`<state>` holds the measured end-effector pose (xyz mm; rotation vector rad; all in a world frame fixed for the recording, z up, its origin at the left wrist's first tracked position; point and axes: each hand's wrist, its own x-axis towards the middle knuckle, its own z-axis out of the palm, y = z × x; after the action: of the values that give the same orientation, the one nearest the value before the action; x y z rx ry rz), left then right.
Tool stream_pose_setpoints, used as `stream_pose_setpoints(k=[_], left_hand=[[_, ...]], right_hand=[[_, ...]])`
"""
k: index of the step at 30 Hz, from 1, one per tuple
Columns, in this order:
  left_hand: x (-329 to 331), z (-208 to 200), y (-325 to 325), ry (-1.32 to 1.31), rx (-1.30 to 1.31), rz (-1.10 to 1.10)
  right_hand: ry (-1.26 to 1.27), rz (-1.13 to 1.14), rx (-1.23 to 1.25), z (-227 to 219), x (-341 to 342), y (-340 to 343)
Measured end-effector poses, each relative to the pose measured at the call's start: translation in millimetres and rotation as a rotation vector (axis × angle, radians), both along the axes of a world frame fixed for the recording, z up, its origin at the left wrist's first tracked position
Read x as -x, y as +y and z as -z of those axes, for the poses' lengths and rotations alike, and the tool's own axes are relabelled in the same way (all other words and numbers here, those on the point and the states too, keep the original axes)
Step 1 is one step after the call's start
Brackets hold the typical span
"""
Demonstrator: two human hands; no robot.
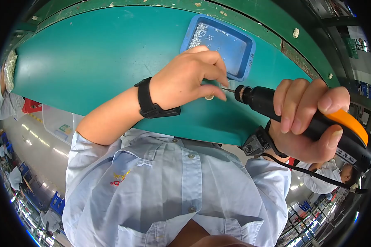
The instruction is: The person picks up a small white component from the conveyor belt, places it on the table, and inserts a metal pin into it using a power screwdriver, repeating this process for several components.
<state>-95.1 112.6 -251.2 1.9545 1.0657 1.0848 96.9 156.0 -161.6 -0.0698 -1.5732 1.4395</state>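
Note:
My right hand is wrapped round a black and orange electric screwdriver, which lies nearly level and points left. Its thin metal bit reaches in to the fingertips of my left hand. The left thumb and forefinger are curled close together at the bit's tip; whatever is between them is too small and too hidden to name. Just below that thumb shows the edge of a small pale round piece, mostly covered by the hand. Beyond the left hand stands a blue plastic tray with many small silvery screws heaped at its left end.
A green work surface lies under my hands, with a raised green rail along its far side. From the screwdriver a black cable runs below my right wrist. A clear bag sits at the far left; other people work nearby.

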Motion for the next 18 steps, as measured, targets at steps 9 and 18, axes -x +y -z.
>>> stream_pose_setpoints(k=[9, 18], left_hand=[[0, 32, -12, 0.030, 0.266, 0.130], [-1, 33, -12, -0.063, 0.511, 0.093]], right_hand=[[-0.075, 0.002, 0.075, 4, 1, -3], [-0.238, 0.170, 0.143, 18, 19, -16]])
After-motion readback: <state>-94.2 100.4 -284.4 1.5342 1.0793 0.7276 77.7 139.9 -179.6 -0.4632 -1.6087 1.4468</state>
